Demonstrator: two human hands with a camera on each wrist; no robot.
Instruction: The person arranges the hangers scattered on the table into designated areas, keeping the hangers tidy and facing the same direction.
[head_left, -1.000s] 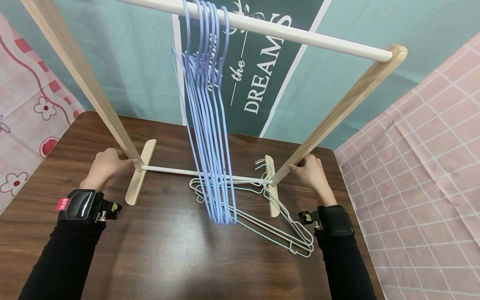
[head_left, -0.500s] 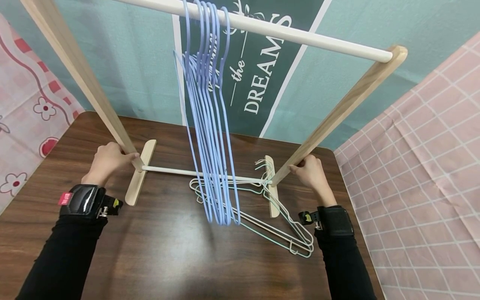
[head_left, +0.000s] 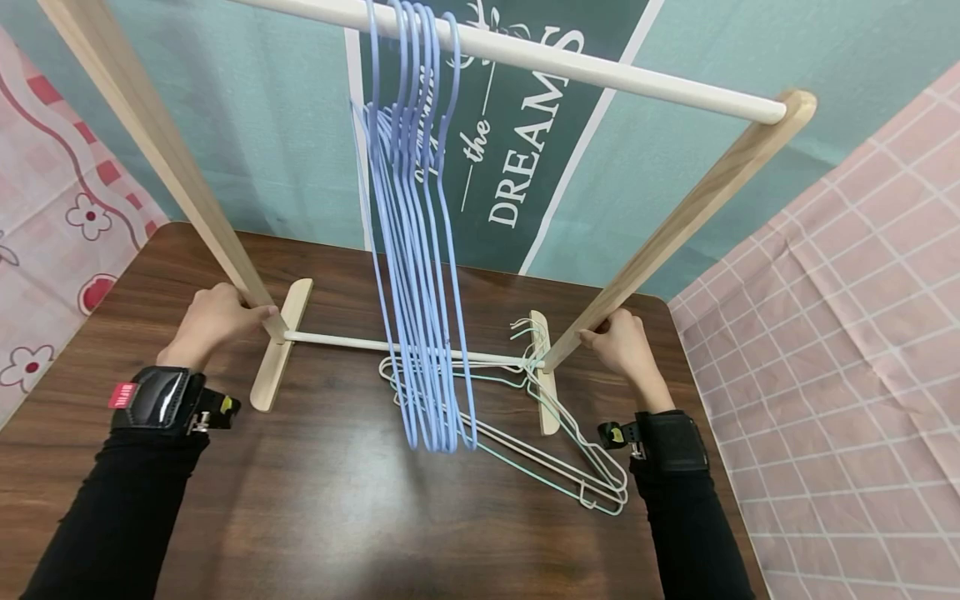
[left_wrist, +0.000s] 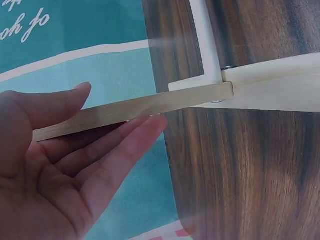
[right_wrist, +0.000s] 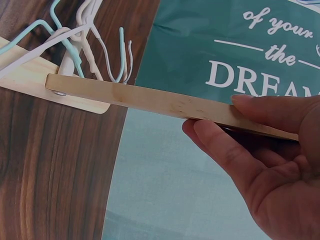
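A garment rack has two pale wooden posts, a white top rod (head_left: pixel 600 75) and a thin white lower bar (head_left: pixel 345 341). My left hand (head_left: pixel 213 321) holds the left post (head_left: pixel 168 158) just above its foot. In the left wrist view, the thumb lies on one side of that post (left_wrist: pixel 185 97) and the fingers on the other. On the far side my right hand (head_left: pixel 618 342) pinches the right post (head_left: pixel 690 217) low down, thumb opposite fingers, as the right wrist view confirms. Several blue hangers (head_left: pixel 420 292) hang bunched from the top rod.
Several white and mint hangers (head_left: pixel 621 493) lie on the brown wooden table (head_left: pixel 337 517), their hooks by the right foot (head_left: pixel 550 417). The left foot (head_left: pixel 266 383) rests on the tabletop. Behind is a teal cloth with lettering; pink cloths line both sides.
My left hand has slid slightly up the left post, and its fingers have moved behind it. The blue hangers sway a little at their lower ends. My right hand has stayed put.
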